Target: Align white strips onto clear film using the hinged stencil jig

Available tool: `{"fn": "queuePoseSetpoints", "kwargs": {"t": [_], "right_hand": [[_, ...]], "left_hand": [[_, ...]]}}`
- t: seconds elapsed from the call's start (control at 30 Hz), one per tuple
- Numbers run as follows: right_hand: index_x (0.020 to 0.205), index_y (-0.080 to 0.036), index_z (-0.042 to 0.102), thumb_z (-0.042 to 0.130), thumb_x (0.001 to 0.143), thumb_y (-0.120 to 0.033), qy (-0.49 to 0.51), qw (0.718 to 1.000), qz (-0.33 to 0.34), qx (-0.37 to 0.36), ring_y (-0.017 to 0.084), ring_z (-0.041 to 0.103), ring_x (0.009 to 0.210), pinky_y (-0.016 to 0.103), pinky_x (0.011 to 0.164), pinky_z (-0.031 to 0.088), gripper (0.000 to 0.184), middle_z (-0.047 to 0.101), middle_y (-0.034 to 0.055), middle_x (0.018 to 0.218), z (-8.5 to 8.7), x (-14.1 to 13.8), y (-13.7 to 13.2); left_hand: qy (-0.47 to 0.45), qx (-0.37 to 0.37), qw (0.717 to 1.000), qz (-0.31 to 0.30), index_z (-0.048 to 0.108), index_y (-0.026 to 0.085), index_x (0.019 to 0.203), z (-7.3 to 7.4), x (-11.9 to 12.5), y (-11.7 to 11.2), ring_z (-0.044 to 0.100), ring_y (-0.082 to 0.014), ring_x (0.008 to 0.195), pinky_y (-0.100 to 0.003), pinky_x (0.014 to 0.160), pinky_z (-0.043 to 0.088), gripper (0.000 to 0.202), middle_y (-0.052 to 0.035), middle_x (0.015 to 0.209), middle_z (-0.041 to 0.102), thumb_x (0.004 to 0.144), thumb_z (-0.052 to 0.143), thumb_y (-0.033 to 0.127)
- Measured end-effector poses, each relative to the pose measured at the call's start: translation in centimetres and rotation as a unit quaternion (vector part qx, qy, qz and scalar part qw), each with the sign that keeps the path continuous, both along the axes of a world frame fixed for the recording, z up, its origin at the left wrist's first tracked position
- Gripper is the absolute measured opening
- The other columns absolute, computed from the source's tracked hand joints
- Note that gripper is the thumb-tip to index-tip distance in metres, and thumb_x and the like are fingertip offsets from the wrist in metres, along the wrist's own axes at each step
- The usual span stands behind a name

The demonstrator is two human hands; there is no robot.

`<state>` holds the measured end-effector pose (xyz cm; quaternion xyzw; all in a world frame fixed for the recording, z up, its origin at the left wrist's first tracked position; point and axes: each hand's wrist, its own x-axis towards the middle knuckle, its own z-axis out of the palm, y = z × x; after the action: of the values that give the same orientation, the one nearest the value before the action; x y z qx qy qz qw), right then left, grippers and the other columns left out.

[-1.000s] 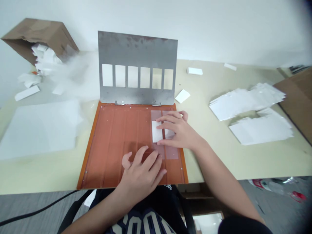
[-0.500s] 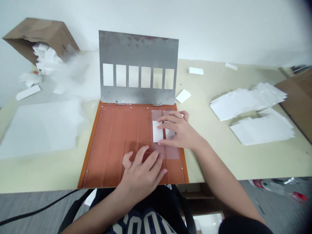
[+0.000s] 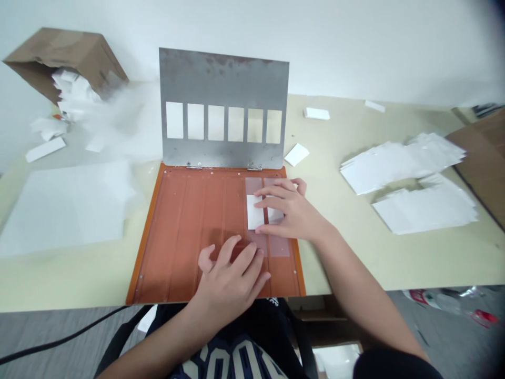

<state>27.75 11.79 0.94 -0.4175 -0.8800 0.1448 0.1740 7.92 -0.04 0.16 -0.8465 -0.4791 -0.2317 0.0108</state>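
An orange grooved board [image 3: 185, 226] lies on the table in front of me, with a grey metal stencil plate [image 3: 223, 79] hinged upright at its far edge; the plate has several rectangular windows. My right hand [image 3: 290, 210] rests flat, fingers stretched, on two clear pouches with white inserts [image 3: 254, 213] in the board's rightmost grooves. My left hand [image 3: 231, 276] lies flat with spread fingers on the board's near edge, its fingertips touching the lower end of the left pouch.
Piles of white pouches [image 3: 406, 179] lie to the right. A large white sheet [image 3: 63, 205] lies on the left, with a tipped cardboard box [image 3: 63, 55] spilling white pieces behind it. Loose white pieces [image 3: 295, 155] sit near the plate. A brown box [image 3: 483, 152] stands far right.
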Motion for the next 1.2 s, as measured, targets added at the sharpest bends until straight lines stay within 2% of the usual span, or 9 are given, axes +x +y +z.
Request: {"fn": "queuePoseSetpoints", "kwargs": {"t": [0.27,0.37,0.47,0.63,0.93,1.2], "right_hand": [[0.097,-0.027,0.072,0.074,0.074,-0.059,-0.028,1.0,0.0,0.003,0.032,0.05,0.118,0.049,0.096,0.023,0.04,0.068,0.0033,0.123,0.1,0.0,0.0],[0.097,-0.027,0.073,0.069,0.079,-0.058,-0.029,1.0,0.003,0.004,0.031,0.05,0.117,0.048,0.095,0.024,0.036,0.068,0.0029,0.122,0.2,0.1,0.0],[0.096,-0.027,0.073,0.059,0.089,-0.05,-0.013,1.0,0.002,0.0,0.028,0.052,0.115,0.047,0.092,0.024,0.028,0.069,0.0017,0.121,0.5,0.1,-0.1],[0.1,-0.027,0.074,0.048,0.094,-0.041,-0.001,1.0,0.009,-0.019,0.029,0.05,0.118,0.048,0.092,0.023,0.03,0.067,0.002,0.123,0.8,0.2,-0.2],[0.104,-0.027,0.074,0.062,0.084,-0.049,-0.013,0.999,0.022,-0.032,0.031,0.049,0.12,0.049,0.096,0.024,0.032,0.066,0.0052,0.125,1.1,0.4,-0.2],[0.102,-0.026,0.073,0.065,0.08,-0.041,-0.005,0.999,0.022,-0.028,0.032,0.051,0.119,0.05,0.097,0.023,0.028,0.067,0.0046,0.124,1.0,0.4,-0.3]], "left_hand": [[0.003,0.001,1.0,-0.001,0.073,0.023,0.104,0.0,-0.1,-0.1,0.06,-0.0282,0.109,-0.048,0.097,0.028,0.02,-0.0022,0.106,0.073,0.091,0.062,0.034],[0.006,0.002,1.0,0.001,0.073,0.023,0.106,0.0,-0.1,-0.1,0.06,-0.0282,0.11,-0.048,0.098,0.028,0.022,-0.0024,0.108,0.074,0.091,0.061,0.034],[0.012,-0.006,1.0,0.012,0.07,0.023,0.114,0.1,0.0,0.0,0.06,-0.0288,0.112,-0.05,0.1,0.026,0.029,-0.0028,0.117,0.073,0.093,0.057,0.038],[0.042,-0.038,0.998,0.031,0.061,0.022,0.132,0.5,0.3,0.4,0.053,-0.0332,0.125,-0.055,0.106,0.022,0.045,-0.0057,0.133,0.065,0.096,0.05,0.047],[0.087,-0.058,0.993,0.048,0.057,0.024,0.137,0.7,0.6,1.5,0.043,-0.0376,0.136,-0.066,0.11,0.016,0.05,-0.0091,0.147,0.052,0.096,0.046,0.05],[0.092,-0.074,0.99,0.077,0.05,0.027,0.143,0.5,0.9,1.8,0.037,-0.0389,0.14,-0.07,0.111,0.011,0.054,-0.0074,0.153,0.043,0.095,0.047,0.052]]}}
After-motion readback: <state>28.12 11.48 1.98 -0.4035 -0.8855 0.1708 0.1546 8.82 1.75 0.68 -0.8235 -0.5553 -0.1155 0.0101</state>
